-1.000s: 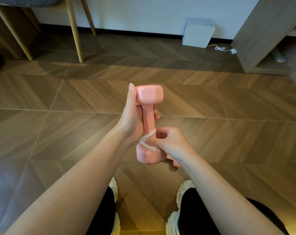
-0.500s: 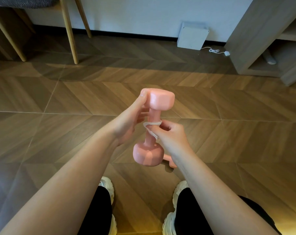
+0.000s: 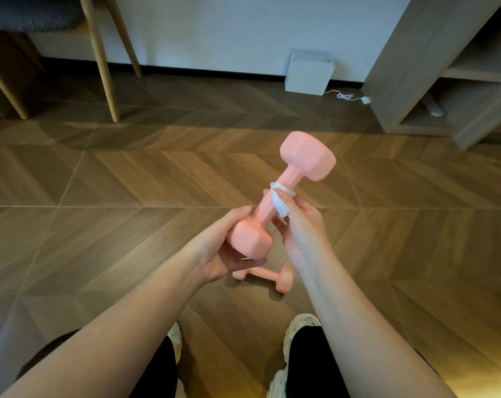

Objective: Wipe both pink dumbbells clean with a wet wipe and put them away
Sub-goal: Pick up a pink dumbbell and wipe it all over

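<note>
I hold a pink dumbbell (image 3: pixel 298 168) tilted up to the right above the floor. My left hand (image 3: pixel 223 254) cups its lower head from below and the left. My right hand (image 3: pixel 298 222) pinches a white wet wipe (image 3: pixel 279 201) wrapped against the handle, about halfway along. The second pink dumbbell (image 3: pixel 268 278) lies on the wooden floor just beneath my hands, partly hidden by my left fingers and right wrist.
My two shoes (image 3: pixel 299 326) stand at the bottom on the herringbone floor. Wooden chair legs (image 3: pixel 99 58) rise at the back left. A white box (image 3: pixel 308 73) with a cable leans on the wall. An open wooden shelf unit (image 3: pixel 410 81) stands at the back right.
The dumbbell has tipped from upright to leaning right. My left hand has slid from the upper head and handle down to the lower head. The wipe has moved up the handle.
</note>
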Available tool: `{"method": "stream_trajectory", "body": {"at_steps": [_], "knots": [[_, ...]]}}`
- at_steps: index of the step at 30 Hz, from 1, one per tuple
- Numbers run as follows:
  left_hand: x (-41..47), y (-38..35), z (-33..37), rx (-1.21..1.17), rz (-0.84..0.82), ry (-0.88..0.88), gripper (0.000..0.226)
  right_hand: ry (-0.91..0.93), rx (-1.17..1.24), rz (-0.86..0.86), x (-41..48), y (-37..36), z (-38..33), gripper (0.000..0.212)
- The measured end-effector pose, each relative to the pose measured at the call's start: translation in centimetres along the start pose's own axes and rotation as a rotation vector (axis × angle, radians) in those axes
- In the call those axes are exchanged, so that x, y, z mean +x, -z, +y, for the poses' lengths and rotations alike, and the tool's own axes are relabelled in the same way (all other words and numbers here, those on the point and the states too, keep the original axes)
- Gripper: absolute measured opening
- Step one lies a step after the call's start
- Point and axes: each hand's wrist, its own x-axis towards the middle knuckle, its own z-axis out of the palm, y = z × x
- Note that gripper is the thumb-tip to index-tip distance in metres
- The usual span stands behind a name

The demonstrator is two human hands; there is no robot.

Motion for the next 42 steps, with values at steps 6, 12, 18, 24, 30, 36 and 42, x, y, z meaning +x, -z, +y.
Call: {"method": "stream_trajectory", "body": {"at_steps": [6,12,18,24,30,36,42], "knots": [[0.1,0.0,0.6,0.164,0.042,-0.062,0.041,0.051,0.211,0.029,0.8,0.9,-1.5,0.011],[-0.4,-0.1,0.4,0.28,0.153,-0.248,0.053,0.001,0.326,0.002,0.6,1.1,-1.6,0.026],[-0.8,-0.8,0.2,0.751,0.442,-0.722,0.052,-0.087,0.458,0.031,0.3,0.9,-1.4,0.017],[-0.8,-0.5,0.5,0.843,0.42,-0.775,0.052,-0.085,0.521,-0.036,0.2,1.2,-1.3,0.014],[-1.1,0.0,1.8,0.418,0.182,-0.356,0.046,0.003,0.384,-0.189,0.3,1.1,-1.1,0.034],[-1.6,0.5,2.2,0.288,0.166,-0.214,0.037,0.01,0.146,-0.225,-0.6,-0.4,0.6,0.027],[-1.1,0.4,2.4,0.342,0.209,-0.301,0.033,0.019,-0.066,-0.237,-1.3,-1.4,2.6,0.021]]}}
